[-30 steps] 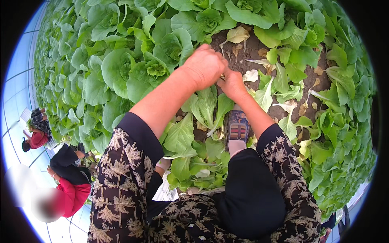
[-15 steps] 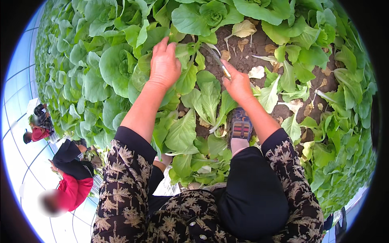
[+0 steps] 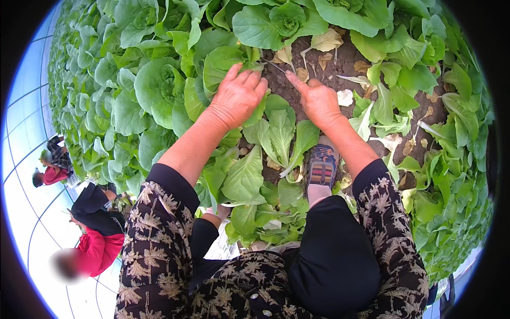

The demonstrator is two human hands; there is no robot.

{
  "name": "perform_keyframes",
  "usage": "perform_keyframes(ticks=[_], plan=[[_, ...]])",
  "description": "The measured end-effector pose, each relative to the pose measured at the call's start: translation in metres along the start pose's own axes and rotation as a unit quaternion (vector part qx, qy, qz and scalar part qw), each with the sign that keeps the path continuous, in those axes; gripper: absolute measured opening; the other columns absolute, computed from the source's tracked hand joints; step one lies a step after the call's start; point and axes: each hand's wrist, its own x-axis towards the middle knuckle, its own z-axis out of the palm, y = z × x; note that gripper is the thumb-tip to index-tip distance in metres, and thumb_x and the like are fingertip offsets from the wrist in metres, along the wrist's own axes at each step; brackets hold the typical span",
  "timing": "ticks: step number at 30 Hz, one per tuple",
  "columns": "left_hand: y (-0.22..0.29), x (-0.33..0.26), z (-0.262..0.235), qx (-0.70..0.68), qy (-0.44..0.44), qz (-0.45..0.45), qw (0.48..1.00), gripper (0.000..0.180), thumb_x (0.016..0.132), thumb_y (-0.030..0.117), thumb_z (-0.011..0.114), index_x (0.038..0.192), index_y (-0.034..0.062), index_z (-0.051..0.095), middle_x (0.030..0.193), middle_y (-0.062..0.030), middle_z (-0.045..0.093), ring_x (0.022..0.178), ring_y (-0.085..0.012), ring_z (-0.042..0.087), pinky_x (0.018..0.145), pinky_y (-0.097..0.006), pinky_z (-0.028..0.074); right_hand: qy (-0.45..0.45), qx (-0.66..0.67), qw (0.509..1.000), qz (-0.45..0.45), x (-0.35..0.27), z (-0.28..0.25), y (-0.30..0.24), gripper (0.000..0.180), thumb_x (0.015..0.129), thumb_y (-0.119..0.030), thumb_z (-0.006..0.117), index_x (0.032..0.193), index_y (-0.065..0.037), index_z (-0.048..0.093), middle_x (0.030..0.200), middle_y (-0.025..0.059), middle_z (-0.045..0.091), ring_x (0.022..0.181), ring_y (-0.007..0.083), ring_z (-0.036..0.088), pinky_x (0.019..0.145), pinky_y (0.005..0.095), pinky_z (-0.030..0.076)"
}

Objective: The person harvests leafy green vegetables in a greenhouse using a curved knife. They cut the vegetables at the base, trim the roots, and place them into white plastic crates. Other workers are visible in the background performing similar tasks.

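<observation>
My left hand (image 3: 239,97) is closed around the lower leaves of a leafy green plant (image 3: 222,63), with its fingers curled over the stalks and partly hidden. My right hand (image 3: 321,102) grips a slim knife (image 3: 274,65). The index finger stretches along the knife, and the handle is hidden in the fist. The blade points left, its tip close to the base of the plant beside my left fingers. Below my hands, cut leafy greens (image 3: 279,133) lie on the ground between my feet.
Dense leafy greens (image 3: 159,87) grow at left and ahead. Withered leaves (image 3: 325,40) lie on brown soil (image 3: 345,58). My right shoe (image 3: 322,166) stands by the cut greens. At far left, a person in red (image 3: 101,250) and another person (image 3: 56,173) are bent low.
My left hand has moved right and turned over the plant's base. The right hand has shifted slightly right, its index finger now extended along the knife; the blade has flattened and shows less.
</observation>
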Motion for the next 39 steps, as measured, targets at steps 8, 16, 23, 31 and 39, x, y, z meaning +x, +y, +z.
perform_keyframes(ticks=[8,16,23,31,39], plan=[[0.007,0.006,-0.004,0.012,-0.003,0.016,1.0,0.027,0.076,0.014,0.058,0.101,0.0029,0.061,0.107,-0.0154,0.061,0.103,-0.0296,0.058,0.101,-0.048,0.037,-0.018,-0.016,1.0,0.003,0.003,0.005,-0.009,0.065,0.079,-0.005,0.056,0.137,-0.034,0.049,0.078,0.013,0.059,0.063,0.0322,0.064,0.057,0.0433,0.054],[0.015,0.034,-0.003,0.054,-0.133,-0.103,0.984,0.028,0.077,0.011,0.058,0.103,0.0027,0.062,0.111,-0.0163,0.06,0.103,-0.0289,0.057,0.086,-0.041,0.043,0.077,0.215,0.96,0.161,0.043,0.013,0.016,0.054,0.079,-0.01,0.06,0.131,-0.026,0.056,0.096,0.0181,0.068,0.083,0.0368,0.066,0.076,0.0436,0.054],[-0.005,0.058,-0.003,0.091,-0.265,-0.146,0.949,0.024,0.078,0.015,0.058,0.098,0.0073,0.069,0.105,-0.0067,0.063,0.107,-0.0246,0.051,0.084,-0.042,0.04,0.139,0.275,0.941,0.142,-0.019,0.025,0.003,0.062,0.075,-0.007,0.064,0.133,-0.026,0.054,0.099,0.0185,0.067,0.08,0.037,0.066,0.075,0.0418,0.054],[-0.014,0.037,0.012,0.084,-0.229,-0.186,0.952,0.039,0.078,0.015,0.057,0.115,0.0031,0.061,0.114,-0.009,0.057,0.107,-0.026,0.05,0.081,-0.045,0.044,0.034,0.227,0.969,0.09,-0.026,0.026,-0.011,0.066,0.076,-0.003,0.065,0.136,-0.026,0.051,0.096,0.021,0.065,0.082,0.0372,0.065,0.075,0.0417,0.054],[-0.002,0.023,0.02,0.073,-0.187,-0.207,0.957,0.031,0.08,0.017,0.059,0.108,0.0049,0.066,0.11,-0.0076,0.054,0.1,-0.028,0.05,0.077,-0.045,0.044,-0.011,0.205,0.978,0.032,0.007,0.043,0.005,0.057,0.075,-0.007,0.064,0.129,-0.021,0.057,0.09,0.0207,0.067,0.081,0.0384,0.065,0.077,0.0449,0.053]])
